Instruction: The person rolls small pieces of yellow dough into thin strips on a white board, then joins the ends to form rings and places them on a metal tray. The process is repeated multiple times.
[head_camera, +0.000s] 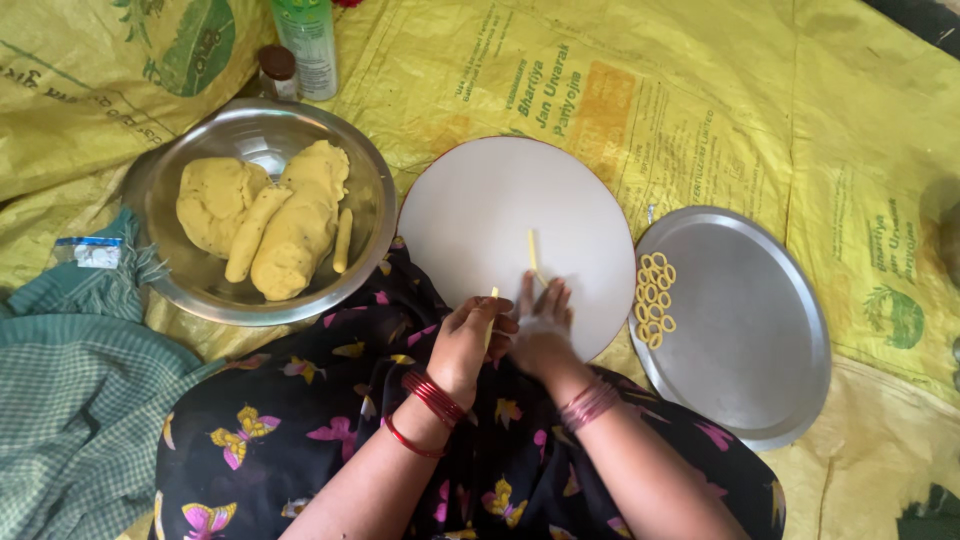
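Note:
My left hand is closed around a thin yellow dough strand at the near edge of a round white board. My right hand, blurred, lies flat on the board beside it, pressing on the near end of another thin dough strand that runs away from the fingers. Both wrists carry red bangles. To the right, a flat steel plate holds several small yellow dough rings near its left rim.
A steel bowl at the left holds large yellow dough lumps and rolled dough sticks. Behind it stand a green bottle and a small brown-capped jar. A green checked cloth lies at the left. Yellow printed sacks cover the floor.

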